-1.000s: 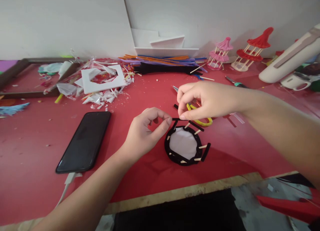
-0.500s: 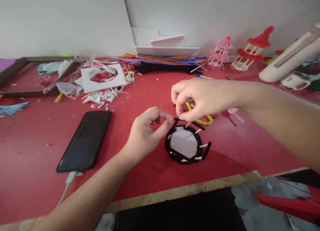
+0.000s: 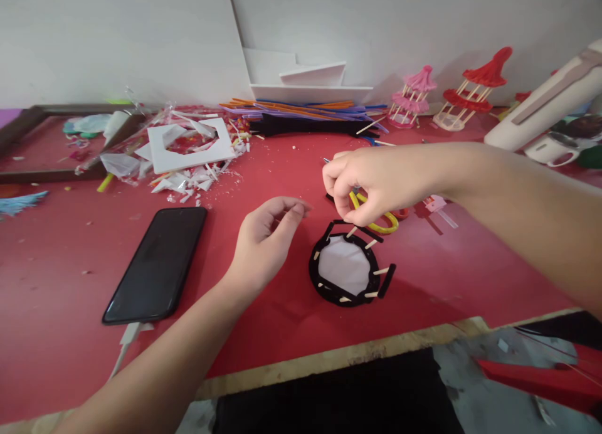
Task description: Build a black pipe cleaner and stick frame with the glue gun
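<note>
A black pipe-cleaner ring (image 3: 320,282) with a white disc in its middle and short wooden sticks around it lies flat on the red table (image 3: 282,170). My right hand (image 3: 376,180) reaches in from the right and pinches a short black pipe-cleaner piece (image 3: 339,221) at the ring's top edge. My left hand (image 3: 266,239) hovers just left of the ring, fingers loosely curled and apart, holding nothing. Yellow-handled scissors (image 3: 383,224) lie under my right hand.
A black phone (image 3: 155,264) on a cable lies to the left. Behind it are a white foam frame (image 3: 162,161) and scraps. Coloured pipe cleaners (image 3: 305,111), a pink pagoda model (image 3: 414,98), a red one (image 3: 475,86) and a white bottle (image 3: 540,105) line the back.
My left hand let go of the black pipe-cleaner piece and drew back to the left. My right hand kept its pinch and lowered the piece onto the ring's top.
</note>
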`<state>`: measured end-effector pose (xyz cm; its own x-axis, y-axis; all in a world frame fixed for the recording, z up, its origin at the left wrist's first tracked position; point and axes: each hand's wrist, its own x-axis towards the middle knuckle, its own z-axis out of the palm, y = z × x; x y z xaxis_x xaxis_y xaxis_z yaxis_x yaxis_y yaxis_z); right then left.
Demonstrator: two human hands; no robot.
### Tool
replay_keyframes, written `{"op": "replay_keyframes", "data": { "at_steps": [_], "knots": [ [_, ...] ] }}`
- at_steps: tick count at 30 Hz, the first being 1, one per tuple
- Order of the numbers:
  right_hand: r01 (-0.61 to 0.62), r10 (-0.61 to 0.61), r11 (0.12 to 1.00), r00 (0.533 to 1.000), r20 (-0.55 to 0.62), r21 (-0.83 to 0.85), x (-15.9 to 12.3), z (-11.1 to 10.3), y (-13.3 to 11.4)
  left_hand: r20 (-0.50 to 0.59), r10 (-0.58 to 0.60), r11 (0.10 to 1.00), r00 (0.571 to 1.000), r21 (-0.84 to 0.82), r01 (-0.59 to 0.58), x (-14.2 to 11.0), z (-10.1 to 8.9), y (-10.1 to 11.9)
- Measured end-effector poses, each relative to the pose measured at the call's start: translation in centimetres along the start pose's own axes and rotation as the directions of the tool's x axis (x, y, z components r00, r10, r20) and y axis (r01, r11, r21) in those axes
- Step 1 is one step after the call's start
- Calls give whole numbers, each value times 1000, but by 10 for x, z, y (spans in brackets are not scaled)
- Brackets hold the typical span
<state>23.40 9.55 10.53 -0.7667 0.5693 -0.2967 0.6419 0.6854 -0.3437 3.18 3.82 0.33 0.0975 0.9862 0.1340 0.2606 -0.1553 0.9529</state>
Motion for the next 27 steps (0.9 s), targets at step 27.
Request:
{"op": "replay_keyframes", "data": {
  "at_steps": [27],
  "knots": [
    [45, -45, 999, 998, 31, -6, 7, 6, 3, -10, -81, 996, 997, 31, 82, 1, -1, 1]
  ]
}}
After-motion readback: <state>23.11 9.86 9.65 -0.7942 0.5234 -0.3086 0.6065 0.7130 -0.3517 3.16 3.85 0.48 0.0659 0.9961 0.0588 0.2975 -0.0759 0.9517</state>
